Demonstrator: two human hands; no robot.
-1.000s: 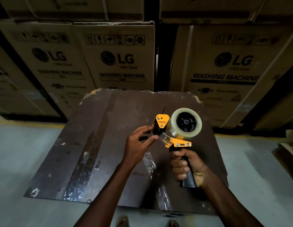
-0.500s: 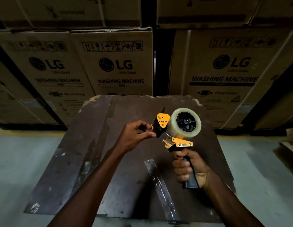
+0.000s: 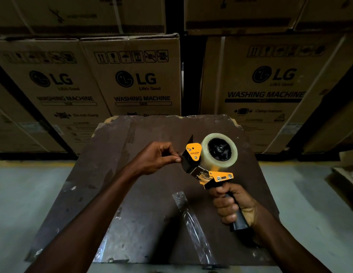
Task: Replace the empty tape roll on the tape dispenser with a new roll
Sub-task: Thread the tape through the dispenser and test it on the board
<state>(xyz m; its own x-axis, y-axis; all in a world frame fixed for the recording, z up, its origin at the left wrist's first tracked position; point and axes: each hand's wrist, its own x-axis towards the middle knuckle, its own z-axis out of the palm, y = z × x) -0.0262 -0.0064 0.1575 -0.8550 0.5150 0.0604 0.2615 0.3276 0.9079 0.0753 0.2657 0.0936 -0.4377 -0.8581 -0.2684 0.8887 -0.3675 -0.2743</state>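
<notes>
Head view: right hand (image 3: pixel 233 205) clamps tape dispenser (image 3: pixel 208 166) handle, steadying it; left hand (image 3: pixel 154 157) beside its nose pinches something, likely the tape end off new roll (image 3: pixel 220 150) for threading

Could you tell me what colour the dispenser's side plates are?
Orange-yellow side plates, clearest in the head view.

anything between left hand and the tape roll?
Head view: the dispenser's orange front plate and black roller nose sit between the left hand and the clear tape roll.
</notes>
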